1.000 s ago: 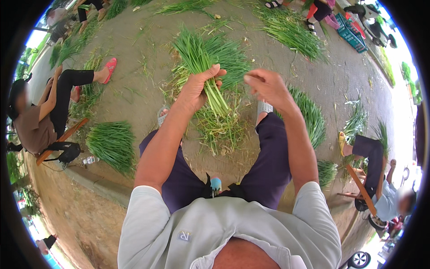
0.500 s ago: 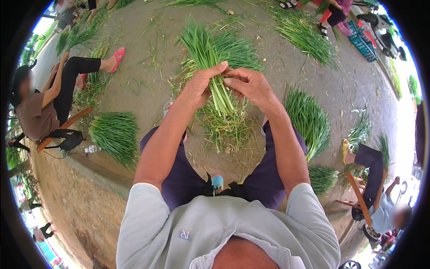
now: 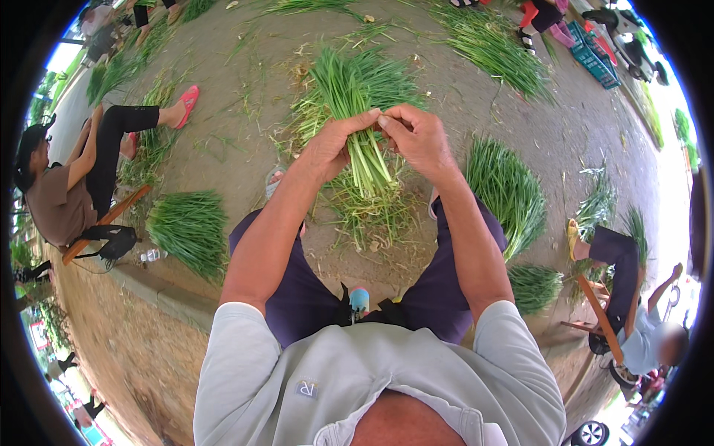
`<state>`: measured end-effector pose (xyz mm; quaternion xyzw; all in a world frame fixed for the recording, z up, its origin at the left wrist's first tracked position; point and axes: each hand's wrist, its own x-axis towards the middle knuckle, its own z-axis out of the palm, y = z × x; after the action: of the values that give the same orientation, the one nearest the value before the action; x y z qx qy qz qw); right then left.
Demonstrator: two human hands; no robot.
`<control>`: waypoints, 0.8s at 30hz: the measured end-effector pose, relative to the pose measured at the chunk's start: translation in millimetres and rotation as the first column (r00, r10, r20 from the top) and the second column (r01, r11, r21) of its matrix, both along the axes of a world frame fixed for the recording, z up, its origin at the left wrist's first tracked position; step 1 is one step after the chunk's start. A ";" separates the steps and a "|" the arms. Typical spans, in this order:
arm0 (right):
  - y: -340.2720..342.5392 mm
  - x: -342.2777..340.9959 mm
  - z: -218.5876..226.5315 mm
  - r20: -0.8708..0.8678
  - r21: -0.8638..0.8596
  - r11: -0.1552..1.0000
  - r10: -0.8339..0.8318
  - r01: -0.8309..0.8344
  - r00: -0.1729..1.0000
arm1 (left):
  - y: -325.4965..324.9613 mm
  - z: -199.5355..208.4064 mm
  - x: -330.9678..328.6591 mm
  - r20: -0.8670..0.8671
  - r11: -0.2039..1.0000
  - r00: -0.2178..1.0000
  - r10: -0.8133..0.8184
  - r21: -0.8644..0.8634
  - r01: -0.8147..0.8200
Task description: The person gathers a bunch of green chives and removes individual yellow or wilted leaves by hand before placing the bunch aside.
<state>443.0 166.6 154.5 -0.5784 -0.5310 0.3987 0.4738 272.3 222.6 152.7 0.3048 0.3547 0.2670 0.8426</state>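
Note:
My left hand (image 3: 332, 145) is closed around a bunch of chives (image 3: 341, 88), its thumb across the stems. The green leaves point away from me, and the pale stem ends come out toward me below the hand. My right hand (image 3: 422, 143) is at the bunch's right side, thumb and forefinger pinched together by the left thumb tip. What lies in that pinch is too small to make out. Beneath the bunch is a heap of loose trimmings (image 3: 379, 215) on the ground, between my feet. More chives (image 3: 398, 82) lie just beyond my hands.
Piles of chives lie to my left (image 3: 187, 230), by my right knee (image 3: 507, 195) and farther off (image 3: 494, 52). A person (image 3: 71, 178) sits at the left, another (image 3: 632, 334) at the right. A plastic bottle (image 3: 154, 255) and a teal crate (image 3: 593, 56) are farther out.
My right hand has drawn in closer to the left thumb, its fingers pinched tighter. The left hand keeps its hold on the bunch. The whole view has shifted slightly.

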 end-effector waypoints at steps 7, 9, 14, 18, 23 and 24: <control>-2.3 -4.1 5.1 0.220 0.183 0.981 -0.100 0.059 0.970 | -2.2 -3.1 2.2 0.072 0.993 0.997 -0.038 0.113 0.030; -3.1 -1.7 7.2 0.294 0.156 0.986 -0.102 0.058 0.950 | -3.4 -1.7 2.2 0.049 0.990 0.996 -0.072 0.125 0.066; -2.0 -4.4 0.1 0.329 0.339 0.940 -0.170 0.052 0.929 | -2.7 -4.6 1.5 -0.040 0.977 0.993 -0.108 0.179 0.114; 2.0 -5.4 -6.9 0.123 0.202 0.955 -0.244 0.216 0.962 | 1.6 -8.2 1.4 -0.042 0.984 0.995 -0.095 0.148 0.100; -2.7 0.4 0.8 0.071 -0.190 0.981 0.053 -0.039 0.996 | 6.4 -14.0 3.8 -0.057 0.989 0.990 0.131 0.070 -0.127; -4.8 -1.0 3.0 0.039 -0.256 0.961 0.118 -0.104 0.992 | 10.7 -17.2 0.6 -0.048 0.991 0.991 0.123 0.055 -0.120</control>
<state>442.1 161.8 157.4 -0.6141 -0.5198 0.4736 0.3583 272.9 233.3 135.6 0.3109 0.3870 0.3192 0.8073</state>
